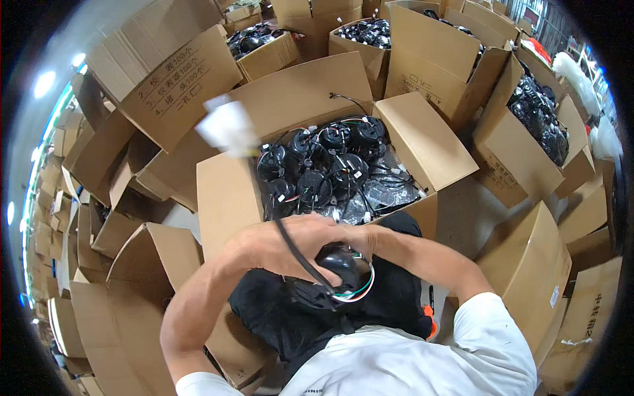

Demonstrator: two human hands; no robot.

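Note:
My left hand [288,245] is closed on a black rounded housing [345,265] in front of my lap, its thumb lying across the housing. Thin green, white and orange wires loop around the housing's right side. From it a black cable [290,241] rises past my left hand. A blurred white piece [228,127] shows near the cable's upper end. My right hand [350,236] reaches in from the right and meets the left one at the housing; its fingers are hidden. Just beyond sits an open carton [228,204] with several similar black round housings, cables and bubble wrap.
Open cartons surround me. Black parts fill a carton [522,148] at the right and others at the back. Tall flaps of a carton [155,257] stand close on my left, another carton [528,264] close on my right. An orange object [429,322] lies beside my right leg.

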